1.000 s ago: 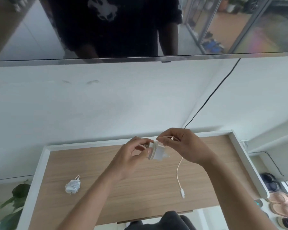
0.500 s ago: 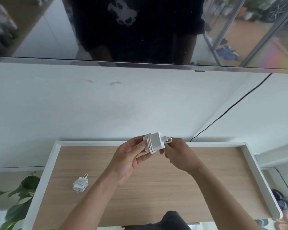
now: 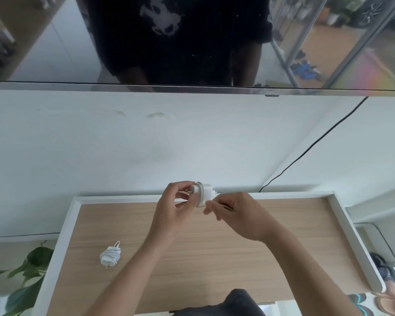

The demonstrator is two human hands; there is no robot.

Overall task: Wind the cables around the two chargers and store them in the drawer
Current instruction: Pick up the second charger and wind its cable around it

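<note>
A white charger (image 3: 203,194) with its cable looped around it is held in the air above the far edge of the open drawer (image 3: 342,226). My left hand (image 3: 172,213) grips the charger at its prong end. My right hand (image 3: 235,213) pinches the cable end at the charger's right side. A second white charger (image 3: 110,256), its cable wound round it, lies on the drawer's wooden bottom at the left, apart from both hands.
The drawer has white walls and a wood-grain floor. A black cable (image 3: 310,147) runs down the white wall at the right. A green plant (image 3: 21,281) stands left of the drawer, shoes (image 3: 388,295) lie at the right. A dark mirror-like panel (image 3: 192,39) hangs above.
The loose cable that hung down to the drawer floor has been wound onto the held charger. Both hands rose slightly toward the drawer's far edge.
</note>
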